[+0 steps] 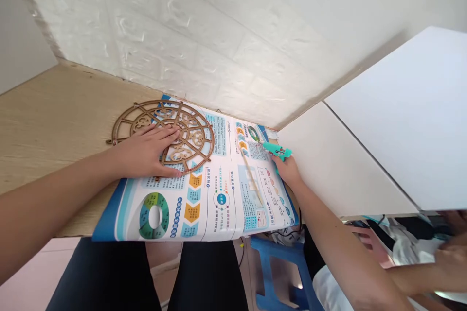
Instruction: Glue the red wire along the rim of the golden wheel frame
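Note:
My left hand [155, 148] lies flat, fingers stretched out, on a round wooden openwork lattice [197, 137] with scroll patterns and spokes. The lattice rests partly on a printed poster sheet [219, 223] and partly on bare wood. My right hand [286, 170] is wrapped round the handle of a turquoise glue gun [277, 149], at the right side of the sheet. The gun's nozzle points left, apart from the lattice. A thin wooden stick [251, 177] lies on the sheet between my hands.
The wooden table [54, 121] meets a white brick-patterned wall [182, 24] at the back. White panels [350, 155] stand at the right. Below are a blue plastic stool [277, 257] and, at the far right, another person's arm [430, 277].

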### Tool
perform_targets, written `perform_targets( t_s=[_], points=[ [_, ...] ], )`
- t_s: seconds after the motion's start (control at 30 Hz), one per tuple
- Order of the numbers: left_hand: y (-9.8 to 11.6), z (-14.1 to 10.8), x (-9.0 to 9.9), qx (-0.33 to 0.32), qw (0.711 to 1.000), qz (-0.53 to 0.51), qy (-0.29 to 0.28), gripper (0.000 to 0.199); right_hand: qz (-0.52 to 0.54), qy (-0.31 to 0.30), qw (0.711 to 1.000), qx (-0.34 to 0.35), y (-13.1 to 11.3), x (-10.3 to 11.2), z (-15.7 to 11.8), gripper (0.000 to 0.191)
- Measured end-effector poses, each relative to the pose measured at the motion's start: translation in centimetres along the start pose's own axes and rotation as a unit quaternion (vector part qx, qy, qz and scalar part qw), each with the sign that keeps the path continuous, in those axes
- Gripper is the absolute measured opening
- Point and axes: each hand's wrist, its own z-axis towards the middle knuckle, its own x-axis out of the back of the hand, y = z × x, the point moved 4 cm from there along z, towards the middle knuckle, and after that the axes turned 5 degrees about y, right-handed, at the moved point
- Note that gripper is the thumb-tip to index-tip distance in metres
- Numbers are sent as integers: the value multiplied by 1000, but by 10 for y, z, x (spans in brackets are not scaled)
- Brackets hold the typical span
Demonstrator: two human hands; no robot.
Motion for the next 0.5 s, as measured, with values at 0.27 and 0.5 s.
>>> perform_targets(
  t_s=[0.27,0.5],
  points=[
    [4,-4,7,-10,1000,9,-2,132,-104,-5,994,6,-20,18,-17,36],
    [2,-3,4,-14,1000,0,4,132,-235,0,962,139,-49,28,-97,28]
  ],
)
